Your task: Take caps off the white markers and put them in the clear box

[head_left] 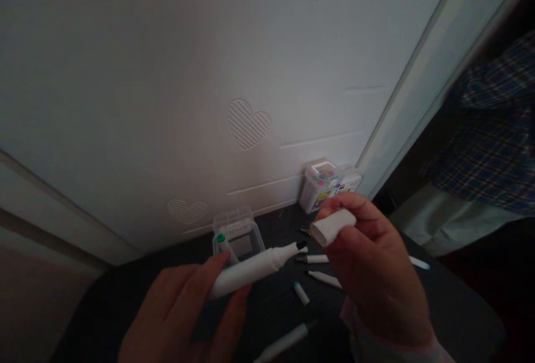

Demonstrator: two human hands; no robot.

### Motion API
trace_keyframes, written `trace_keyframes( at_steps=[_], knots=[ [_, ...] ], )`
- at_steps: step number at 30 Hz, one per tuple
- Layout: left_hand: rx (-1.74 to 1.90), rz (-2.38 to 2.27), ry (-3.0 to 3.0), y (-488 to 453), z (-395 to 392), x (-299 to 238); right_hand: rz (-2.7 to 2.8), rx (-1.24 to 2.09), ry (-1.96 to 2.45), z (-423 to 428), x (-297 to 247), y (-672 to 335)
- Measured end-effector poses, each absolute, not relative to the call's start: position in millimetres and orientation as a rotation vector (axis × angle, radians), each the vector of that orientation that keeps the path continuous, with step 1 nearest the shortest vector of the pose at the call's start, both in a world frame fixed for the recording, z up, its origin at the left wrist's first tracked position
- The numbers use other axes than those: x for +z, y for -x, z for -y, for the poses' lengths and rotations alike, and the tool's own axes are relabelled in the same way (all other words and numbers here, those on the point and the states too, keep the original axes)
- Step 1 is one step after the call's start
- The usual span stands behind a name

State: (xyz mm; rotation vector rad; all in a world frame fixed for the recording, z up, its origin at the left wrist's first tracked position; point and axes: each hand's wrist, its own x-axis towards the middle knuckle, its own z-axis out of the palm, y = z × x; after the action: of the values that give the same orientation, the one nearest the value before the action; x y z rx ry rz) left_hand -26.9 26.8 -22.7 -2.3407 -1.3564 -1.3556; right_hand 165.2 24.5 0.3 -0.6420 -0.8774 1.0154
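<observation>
My left hand is closed round a white marker, whose bare dark chisel tip points to the right. In my right hand a white marker cap is pinched between thumb and fingers, its hollow end turned towards the marker tip. Tip and cap are apart. Behind the left hand stands a clear plastic box with its lid up and a green-ended marker inside. Below and between my hands lie a small cap with a blue end and an uncapped marker.
More white markers lie on the dark table, partly behind my right hand. A lidded clear case of coloured markers stands against the white panel with heart patterns. At right is a person in a plaid shirt.
</observation>
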Motion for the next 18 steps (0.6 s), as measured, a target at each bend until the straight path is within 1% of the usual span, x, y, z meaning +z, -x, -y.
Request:
trace_keyframes(
  at_steps=[3,9,18],
  knots=[
    [-1.337,1.402,2.352,30.1,-26.9,-20.0,0.906,1.006,0.672,-22.3,0.6,-165.0],
    [-1.188,1.310,2.387,34.9,-28.6,-16.8,0.999,0.979,0.722,-17.9,-0.3,-163.4],
    [-1.146,1.253,2.341,36.4,-25.4,-13.5,1.175,0.970,0.735,-17.2,-6.6,-161.1]
  ],
)
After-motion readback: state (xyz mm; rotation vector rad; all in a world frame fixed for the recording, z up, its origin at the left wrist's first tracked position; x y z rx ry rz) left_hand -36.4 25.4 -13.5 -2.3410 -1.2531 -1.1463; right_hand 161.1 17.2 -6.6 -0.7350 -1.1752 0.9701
